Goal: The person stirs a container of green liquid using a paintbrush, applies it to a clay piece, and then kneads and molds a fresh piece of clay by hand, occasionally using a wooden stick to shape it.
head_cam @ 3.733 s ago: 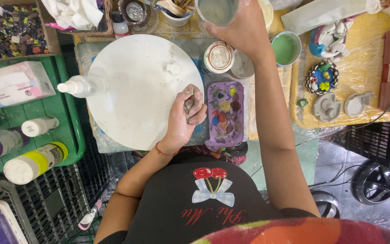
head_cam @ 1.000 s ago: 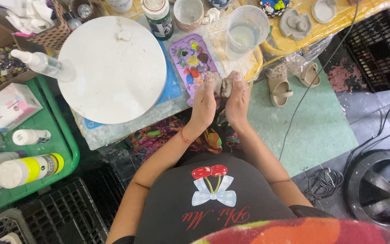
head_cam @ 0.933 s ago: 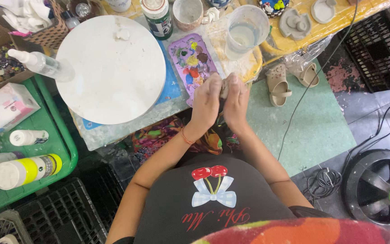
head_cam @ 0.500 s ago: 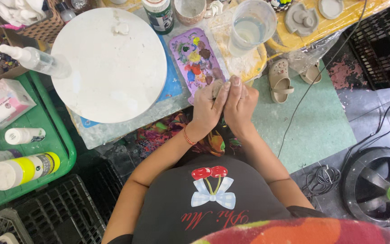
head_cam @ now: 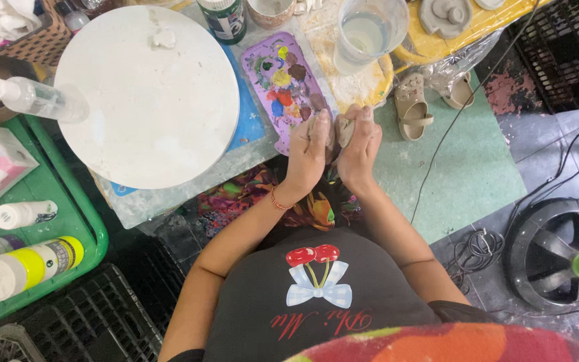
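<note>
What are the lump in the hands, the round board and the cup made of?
Lump, pressed between left hand and right hand: likely wet clay; grey, matte, smeared on fingers. Round board: maybe plaster or coated wood; chalky white, dull, residue on top. Cup: clear plastic, apparently; see-through, holds cloudy water.

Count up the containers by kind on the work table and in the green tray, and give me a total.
Spray bottle: 1
Clear water cup: 1
Dark green paint jar: 1
White-capped bottles in the green tray: 2
Total: 5
</note>
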